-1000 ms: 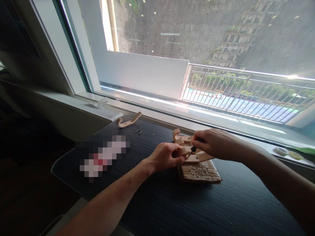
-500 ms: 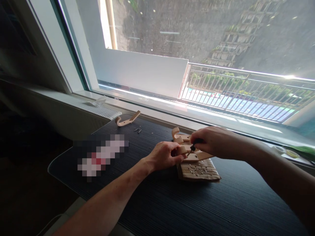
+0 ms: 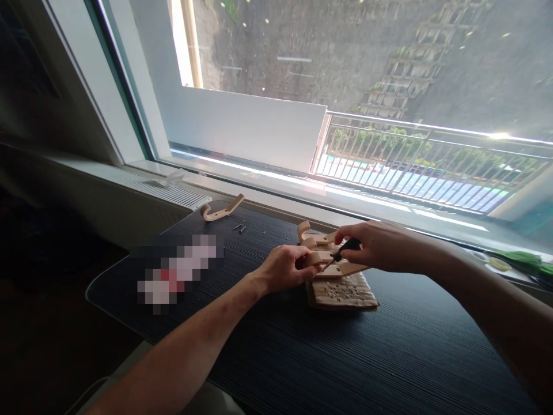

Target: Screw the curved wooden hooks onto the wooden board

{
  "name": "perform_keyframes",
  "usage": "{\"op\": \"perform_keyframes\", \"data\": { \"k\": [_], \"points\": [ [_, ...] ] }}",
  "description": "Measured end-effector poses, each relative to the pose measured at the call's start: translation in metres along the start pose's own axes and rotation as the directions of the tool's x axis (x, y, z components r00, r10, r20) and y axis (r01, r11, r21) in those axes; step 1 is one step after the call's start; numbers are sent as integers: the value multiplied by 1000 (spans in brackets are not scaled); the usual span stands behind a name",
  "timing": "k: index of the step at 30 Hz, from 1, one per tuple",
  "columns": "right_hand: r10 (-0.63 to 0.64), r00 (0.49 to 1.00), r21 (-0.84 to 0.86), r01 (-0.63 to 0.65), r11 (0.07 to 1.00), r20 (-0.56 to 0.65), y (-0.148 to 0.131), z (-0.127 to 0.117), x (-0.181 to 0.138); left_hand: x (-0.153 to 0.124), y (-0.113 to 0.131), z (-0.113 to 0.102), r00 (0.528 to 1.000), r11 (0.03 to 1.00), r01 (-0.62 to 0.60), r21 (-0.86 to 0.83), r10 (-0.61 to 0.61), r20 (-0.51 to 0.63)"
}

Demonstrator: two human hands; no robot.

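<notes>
My left hand (image 3: 283,266) pinches the curled end of a pale wooden hook (image 3: 334,270), which lies across a rough brown board (image 3: 343,297) pitted with small holes. In my right hand (image 3: 380,245) is a screwdriver (image 3: 349,246) with a black handle. It is tilted, its tip pointing down at the nearest hook close to my left fingertips; whether the tip sits in a screw is too small to tell. Farther back on the same board lie other hooks, among them a curled wooden hook (image 3: 305,229), partly hidden by my hands.
A loose wooden hook (image 3: 222,212) lies near the table's far edge, beside a few screws (image 3: 240,228). A blurred-out item (image 3: 181,271) is on the left of the dark table (image 3: 276,340). Behind stands a window sill, with a roll of tape (image 3: 497,264) at the right.
My right fingers have shifted on the screwdriver, showing more of its handle. My left hand stays on the hook. The view has moved slightly.
</notes>
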State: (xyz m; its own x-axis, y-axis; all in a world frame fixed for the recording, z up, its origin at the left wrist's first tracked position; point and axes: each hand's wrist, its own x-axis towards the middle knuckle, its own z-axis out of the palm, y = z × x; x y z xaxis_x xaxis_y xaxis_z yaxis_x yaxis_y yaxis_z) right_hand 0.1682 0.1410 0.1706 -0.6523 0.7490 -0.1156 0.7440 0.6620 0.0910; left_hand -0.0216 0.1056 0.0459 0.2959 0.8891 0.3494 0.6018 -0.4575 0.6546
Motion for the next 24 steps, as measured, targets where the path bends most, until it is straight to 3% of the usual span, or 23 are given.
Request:
{"op": "perform_keyframes", "data": {
  "k": [7, 19, 24],
  "points": [
    [-97, 995, -2, 97, 995, 10, -4, -2, 10, 0, 0, -1, 1000, 999, -24, 21, 24, 6],
    [-7, 999, -43, 8, 999, 38, -5, -1, 10, -1, -2, 1, 1000, 999, -22, 39, 22, -3],
    [-40, 998, -34, 42, 999, 52, -3, -6, 8, -1, -2, 0, 1000, 999, -23, 36, 22, 7]
  ]
}}
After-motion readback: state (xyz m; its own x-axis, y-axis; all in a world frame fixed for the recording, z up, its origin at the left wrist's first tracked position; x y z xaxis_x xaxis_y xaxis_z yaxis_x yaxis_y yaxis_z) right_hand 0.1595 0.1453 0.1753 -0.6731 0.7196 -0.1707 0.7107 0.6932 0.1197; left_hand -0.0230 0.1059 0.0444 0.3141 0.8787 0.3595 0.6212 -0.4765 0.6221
